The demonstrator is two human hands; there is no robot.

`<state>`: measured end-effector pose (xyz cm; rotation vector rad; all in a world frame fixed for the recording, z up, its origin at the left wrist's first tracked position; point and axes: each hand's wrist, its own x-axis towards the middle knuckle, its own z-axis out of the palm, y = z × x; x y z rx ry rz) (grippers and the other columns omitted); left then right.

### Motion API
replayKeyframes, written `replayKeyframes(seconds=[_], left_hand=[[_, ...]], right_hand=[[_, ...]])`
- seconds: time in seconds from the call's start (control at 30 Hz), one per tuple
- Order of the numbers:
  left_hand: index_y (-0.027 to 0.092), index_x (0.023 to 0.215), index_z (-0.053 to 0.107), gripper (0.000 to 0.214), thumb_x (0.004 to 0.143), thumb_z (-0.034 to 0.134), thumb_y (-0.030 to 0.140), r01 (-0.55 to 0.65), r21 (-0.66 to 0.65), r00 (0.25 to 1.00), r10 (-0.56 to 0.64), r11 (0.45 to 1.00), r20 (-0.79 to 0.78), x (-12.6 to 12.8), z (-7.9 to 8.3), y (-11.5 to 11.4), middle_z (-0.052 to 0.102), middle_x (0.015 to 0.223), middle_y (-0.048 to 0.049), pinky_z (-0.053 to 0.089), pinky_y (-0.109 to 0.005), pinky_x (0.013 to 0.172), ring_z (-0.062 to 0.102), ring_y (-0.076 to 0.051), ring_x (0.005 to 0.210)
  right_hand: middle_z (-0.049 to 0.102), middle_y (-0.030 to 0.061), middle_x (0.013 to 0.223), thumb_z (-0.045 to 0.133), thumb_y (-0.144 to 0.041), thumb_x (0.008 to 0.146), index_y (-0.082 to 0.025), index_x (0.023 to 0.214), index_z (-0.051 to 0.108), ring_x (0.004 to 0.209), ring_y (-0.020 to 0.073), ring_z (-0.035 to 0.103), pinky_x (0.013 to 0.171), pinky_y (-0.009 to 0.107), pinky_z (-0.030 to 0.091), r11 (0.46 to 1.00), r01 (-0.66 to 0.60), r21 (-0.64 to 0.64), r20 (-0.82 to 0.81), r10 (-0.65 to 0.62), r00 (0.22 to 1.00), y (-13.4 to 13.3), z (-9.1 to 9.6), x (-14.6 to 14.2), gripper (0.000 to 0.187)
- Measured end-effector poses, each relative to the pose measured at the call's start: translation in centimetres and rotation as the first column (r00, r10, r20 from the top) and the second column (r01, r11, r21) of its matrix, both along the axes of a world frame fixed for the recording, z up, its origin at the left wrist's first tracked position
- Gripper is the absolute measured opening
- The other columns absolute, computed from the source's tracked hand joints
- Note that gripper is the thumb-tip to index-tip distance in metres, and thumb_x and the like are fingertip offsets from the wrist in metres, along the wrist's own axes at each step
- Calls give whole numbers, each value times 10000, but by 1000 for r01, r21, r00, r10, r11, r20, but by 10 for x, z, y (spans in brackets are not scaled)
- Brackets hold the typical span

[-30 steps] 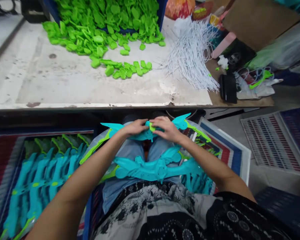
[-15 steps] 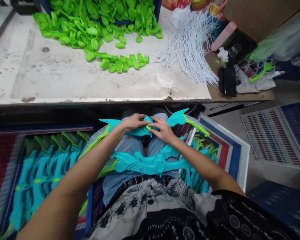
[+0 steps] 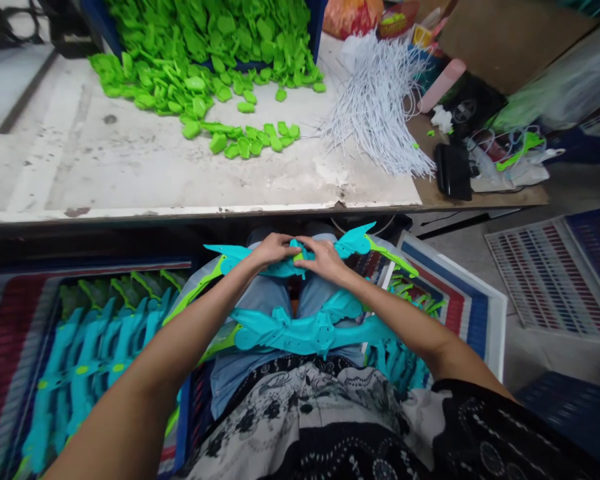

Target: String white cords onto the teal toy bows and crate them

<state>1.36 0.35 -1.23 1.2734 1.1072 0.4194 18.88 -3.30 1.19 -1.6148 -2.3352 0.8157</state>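
Currently: green cap [image 3: 299,257] held at middle of blue frame [image 3: 280,269]

The frame is held crosswise over the lap [image 3: 261,298], just below the table's [image 3: 145,177] front edge. Its middle is gripped from one side by the left hand [image 3: 275,249] and from the other by the right hand [image 3: 326,259]; both are clamped on it, fingertips close together. The cap is seen between the fingertips; whether it is fully seated cannot be told. A second frame [image 3: 300,333] is laid across the thighs, nearer the body. More frames are stacked in a blue crate [image 3: 182,433] at left and a white-rimmed crate [image 3: 499,333] at right. On the table, loose green pieces [image 3: 160,93] are heaped in and before a blue bin [image 3: 319,30], a few being spread nearer the edge. White ties [image 3: 375,110] are bundled to their right, near a black case [image 3: 453,172].
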Motion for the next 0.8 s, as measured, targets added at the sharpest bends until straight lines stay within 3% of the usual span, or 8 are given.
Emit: replayKeyframes(seconds=[0.13,0.27,0.33,0.4,0.47,0.5,0.63,0.8], left_hand=[[104,1092,640,497,723,608,435,64,154,994,-49,986,-95,0,1,0,679,860,-50,464,-252,647,604,-190,779],[106,1269,518,550,803,556,395,92,336,970,-8,937,-244,1,11,-10,619,1185,-132,474,-327,887,595,-243,1039],[106,1326,454,568,832,537,375,151,510,941,34,847,-336,2,16,-24,538,1295,-165,419,-374,995,521,-264,1173],[100,1348,420,617,810,582,356,293,646,896,35,705,-443,4,18,-41,419,1406,-195,352,-427,1062,397,-303,1296],[92,1379,367,676,778,618,271,450,661,820,14,600,-572,7,15,-56,280,1494,-215,339,-467,1063,314,-342,1347],[94,1397,334,685,776,601,207,509,636,773,17,579,-634,8,13,-60,233,1515,-219,361,-473,1038,321,-351,1342],[104,1393,325,629,788,495,79,588,531,660,17,611,-751,8,13,-55,294,1497,-202,453,-410,911,494,-308,1195],[146,1199,529,413,808,558,276,536,506,769,-143,676,-623,1,40,-27,606,1187,-126,471,-331,831,589,-259,1028]], right_hand=[[670,94,1093,568,-403,862,-171,1121,642,1011,220,575,906,353,424,983,-71,169,38,65,997,27,25,1,356],[665,104,1031,414,-270,933,-130,1042,662,1006,225,541,950,365,394,895,110,432,46,-144,988,106,60,-3,305],[637,112,1108,413,-220,916,-115,1067,650,1082,258,494,994,404,359,862,134,490,89,-202,975,151,67,-8,300],[585,106,1231,405,-180,899,-118,1140,619,1172,286,429,1011,442,338,853,115,508,122,-203,972,192,67,-13,328],[515,83,1344,390,-151,888,-153,1220,571,1245,300,363,1007,478,330,864,75,497,158,-175,972,223,62,-19,378],[495,71,1371,388,-145,885,-178,1240,555,1261,304,347,1002,497,327,879,42,475,185,-147,972,235,60,-22,394],[571,88,1269,392,-154,877,-207,1174,595,1203,322,408,977,551,322,931,-90,353,291,-17,957,262,58,-29,364],[505,152,1258,412,-225,897,-150,1176,575,1162,305,435,974,480,349,908,-93,409,300,-38,953,264,61,-27,332]])
